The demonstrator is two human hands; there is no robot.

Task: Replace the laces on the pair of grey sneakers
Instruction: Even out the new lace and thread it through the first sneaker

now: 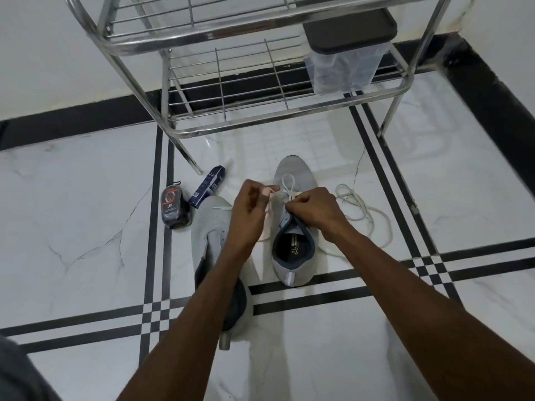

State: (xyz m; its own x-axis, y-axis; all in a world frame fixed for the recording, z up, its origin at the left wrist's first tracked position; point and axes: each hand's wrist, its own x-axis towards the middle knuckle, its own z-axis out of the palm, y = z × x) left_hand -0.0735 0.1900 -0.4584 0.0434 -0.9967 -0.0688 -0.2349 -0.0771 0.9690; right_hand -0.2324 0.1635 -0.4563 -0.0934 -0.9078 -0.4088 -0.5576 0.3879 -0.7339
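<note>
— While both hands work over it, where does the right grey sneaker (pixel 292 227) sit?
— On the white marble floor (pixel 86 212), toe pointing toward the steel rack (pixel 260 111), heel nearest the person. A white lace (pixel 285 183) is threaded through its upper eyelets.
— What is the left hand (pixel 249 215) doing?
— Its fingers are curled and pinch a strand of that lace just left of the shoe's tongue.
— And the right hand (pixel 314 212)?
— Curled tight at the top of the tongue, gripping the lace there; which end it has, I cannot tell.
— The other shoe?
— The left grey sneaker (pixel 211 227) lies just beside, partly under the left forearm, with a lace tip on its toe.
— Anything else on the floor?
— A loose off-white lace (pixel 364 212) coils to the right of the shoe. To the left stand a dark polish sponge case (pixel 175 209) and a navy box (pixel 207 186). A clear lidded container (pixel 347 53) rests on the rack.
</note>
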